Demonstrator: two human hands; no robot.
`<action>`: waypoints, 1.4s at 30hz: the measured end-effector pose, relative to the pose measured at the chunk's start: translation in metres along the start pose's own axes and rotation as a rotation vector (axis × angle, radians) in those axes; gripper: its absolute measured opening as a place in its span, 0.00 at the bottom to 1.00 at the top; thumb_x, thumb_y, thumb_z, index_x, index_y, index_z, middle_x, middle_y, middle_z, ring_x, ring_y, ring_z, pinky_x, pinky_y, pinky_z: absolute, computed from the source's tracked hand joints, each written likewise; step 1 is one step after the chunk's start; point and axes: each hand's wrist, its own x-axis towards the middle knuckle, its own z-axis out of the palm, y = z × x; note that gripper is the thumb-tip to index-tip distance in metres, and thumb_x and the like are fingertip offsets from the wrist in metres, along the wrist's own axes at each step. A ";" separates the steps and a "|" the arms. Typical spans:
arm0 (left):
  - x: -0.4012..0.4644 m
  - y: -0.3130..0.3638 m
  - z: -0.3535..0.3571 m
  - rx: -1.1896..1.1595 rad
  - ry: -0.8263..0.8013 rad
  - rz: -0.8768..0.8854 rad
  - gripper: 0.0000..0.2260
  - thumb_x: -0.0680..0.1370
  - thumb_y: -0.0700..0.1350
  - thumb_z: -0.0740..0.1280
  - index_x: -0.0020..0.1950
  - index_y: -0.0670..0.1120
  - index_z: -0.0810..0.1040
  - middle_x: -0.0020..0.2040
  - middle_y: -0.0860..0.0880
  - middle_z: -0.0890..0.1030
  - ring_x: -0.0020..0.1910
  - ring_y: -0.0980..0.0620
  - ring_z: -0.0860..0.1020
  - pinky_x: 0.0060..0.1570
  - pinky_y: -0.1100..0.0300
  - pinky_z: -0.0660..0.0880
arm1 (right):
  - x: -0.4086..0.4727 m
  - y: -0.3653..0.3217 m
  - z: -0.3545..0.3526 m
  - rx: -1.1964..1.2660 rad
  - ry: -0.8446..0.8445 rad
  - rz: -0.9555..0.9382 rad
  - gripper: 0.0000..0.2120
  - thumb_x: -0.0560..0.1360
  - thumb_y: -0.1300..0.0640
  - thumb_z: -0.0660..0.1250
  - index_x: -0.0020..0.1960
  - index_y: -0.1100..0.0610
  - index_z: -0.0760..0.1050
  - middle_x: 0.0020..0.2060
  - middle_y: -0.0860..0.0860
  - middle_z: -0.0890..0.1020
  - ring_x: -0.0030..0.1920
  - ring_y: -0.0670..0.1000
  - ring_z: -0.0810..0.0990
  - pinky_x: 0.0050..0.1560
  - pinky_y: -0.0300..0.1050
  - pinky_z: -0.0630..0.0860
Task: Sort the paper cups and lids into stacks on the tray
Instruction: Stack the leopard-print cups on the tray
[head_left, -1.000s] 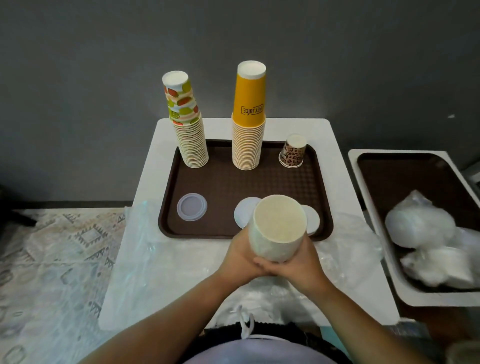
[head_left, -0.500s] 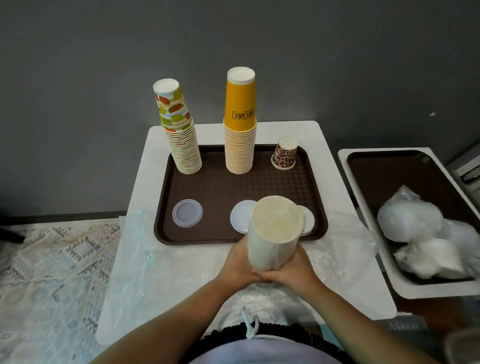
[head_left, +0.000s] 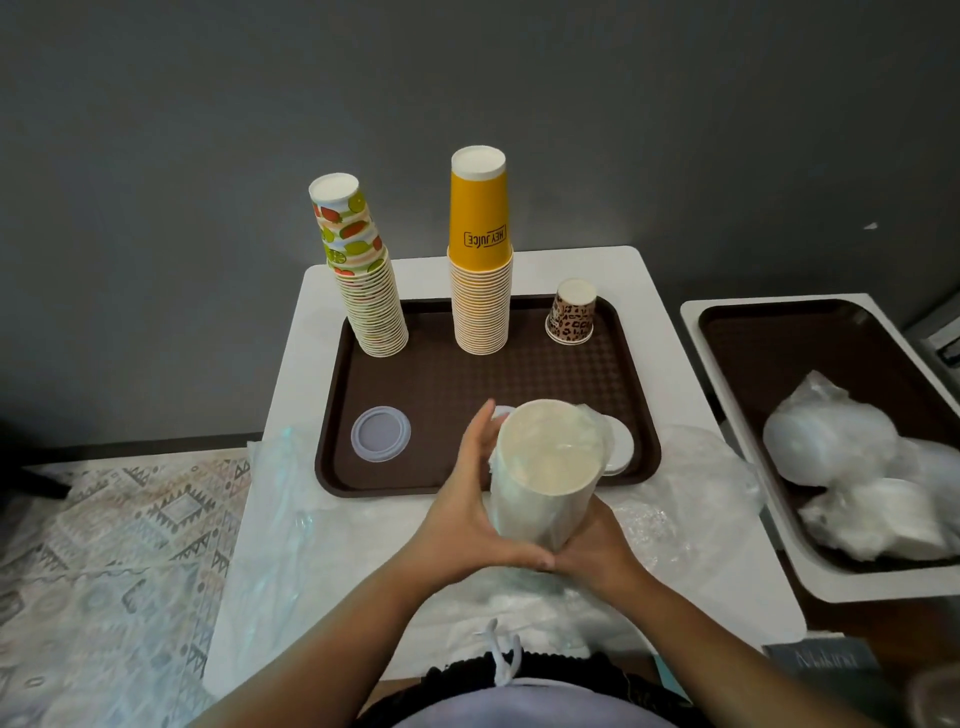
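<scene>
Left hand: my left hand (head_left: 470, 512) is cupping the left side of the wrapped cup stack (head_left: 545, 470), fingers stretched up along it, thumb curling under its base
Right hand: my right hand (head_left: 597, 548) is gripping the stack's lower right side from beneath
Wrapped stack: I am holding it upright over the near edge of the brown tray (head_left: 636, 395), still in clear plastic
On the tray: fruit-print cup stack (head_left: 363, 280) and yellow cup stack (head_left: 479, 260) are standing at the back, leopard-print cup (head_left: 571, 314) beside them, clear lid (head_left: 380, 434) lying front left, white lids (head_left: 621, 449) peeking out behind my stack
</scene>
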 end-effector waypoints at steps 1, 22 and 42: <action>0.002 0.012 0.003 -0.022 0.032 0.039 0.61 0.54 0.63 0.79 0.77 0.53 0.45 0.75 0.53 0.61 0.74 0.55 0.61 0.71 0.58 0.61 | 0.001 0.003 0.000 -0.008 -0.008 0.014 0.37 0.52 0.52 0.82 0.58 0.52 0.72 0.46 0.40 0.80 0.48 0.30 0.77 0.43 0.27 0.73; 0.017 -0.023 0.030 0.076 0.095 -0.090 0.31 0.54 0.55 0.75 0.55 0.59 0.71 0.50 0.71 0.78 0.53 0.69 0.76 0.52 0.70 0.73 | -0.013 -0.053 -0.071 -0.003 -0.276 -0.163 0.54 0.57 0.51 0.81 0.72 0.37 0.51 0.66 0.29 0.66 0.68 0.34 0.64 0.65 0.28 0.63; 0.012 -0.074 0.034 0.056 0.086 -0.179 0.23 0.56 0.51 0.76 0.48 0.47 0.77 0.43 0.61 0.83 0.44 0.63 0.80 0.45 0.65 0.77 | 0.005 0.000 -0.015 0.052 0.035 -0.097 0.37 0.50 0.50 0.82 0.57 0.56 0.75 0.50 0.40 0.83 0.55 0.42 0.80 0.53 0.34 0.75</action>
